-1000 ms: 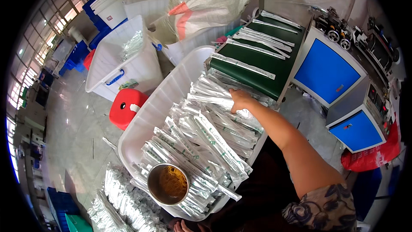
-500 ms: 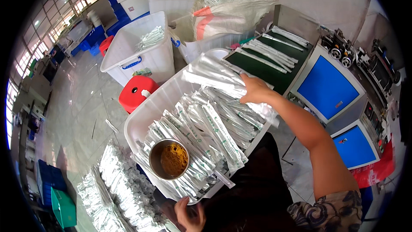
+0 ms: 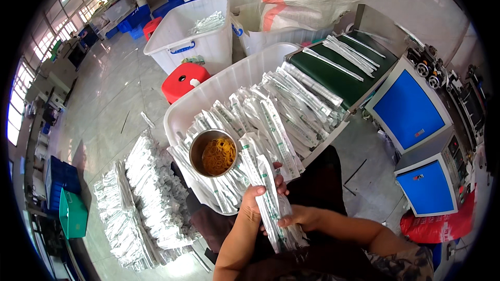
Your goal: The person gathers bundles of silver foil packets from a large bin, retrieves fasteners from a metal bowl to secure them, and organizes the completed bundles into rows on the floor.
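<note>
In front of my body I hold a bundle of long, slim white packets (image 3: 270, 203) with green print. My left hand (image 3: 253, 198) wraps round its middle, thumb on top and fingertips showing on the far side. Lower down, my right hand (image 3: 296, 216) grips the same bundle near its lower end, thumb across the wrappers. Just beyond stands a wide white plastic tub (image 3: 170, 125) with rows of similar packets (image 3: 273, 117) in it. On these packets, left of the bundle, sits a round steel cup (image 3: 193, 152) holding yellow rubber bands (image 3: 220, 155).
A green conveyor belt (image 3: 312, 70) carrying several packets meets the tub's far right end. Machine housings with blue panels (image 3: 409, 106) stand right. Stacked packets (image 3: 151, 198) lie on the floor at left. Beyond the tub are a red stool (image 3: 182, 80), another white tub (image 3: 156, 47) and a woven sack (image 3: 312, 10).
My right hand has come back from the tub's far right end toward my body. My left hand has left the near rim, and both now grip a packet bundle. The view has shifted.
</note>
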